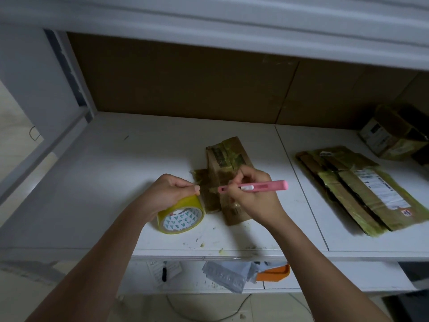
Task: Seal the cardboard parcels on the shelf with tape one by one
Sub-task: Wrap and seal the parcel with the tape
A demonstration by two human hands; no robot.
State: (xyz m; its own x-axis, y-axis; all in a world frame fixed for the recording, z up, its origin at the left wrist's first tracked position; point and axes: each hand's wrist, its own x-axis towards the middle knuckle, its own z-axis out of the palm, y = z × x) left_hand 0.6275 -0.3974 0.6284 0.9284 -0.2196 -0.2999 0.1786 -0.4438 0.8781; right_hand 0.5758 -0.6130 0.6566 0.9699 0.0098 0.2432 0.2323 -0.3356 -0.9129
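A small flattened cardboard parcel [226,163] patched with yellowish tape lies on the white shelf [116,182], just beyond my hands. My left hand [169,191] grips a roll of yellow tape [181,216] that stands tilted on the shelf to the parcel's left. A short strip of tape runs from the roll to the parcel's left side. My right hand [251,198] holds a pink utility knife [255,187] level over the parcel, its tip pointing left at that strip.
Two more taped cardboard parcels sit to the right: a flat one [362,189] with a white label, and a boxier one [394,133] at the far right. Brown cardboard lines the shelf's back. Tape scraps litter the front edge. Grey plastic mailers [229,274] and an orange object [276,273] lie on the lower shelf.
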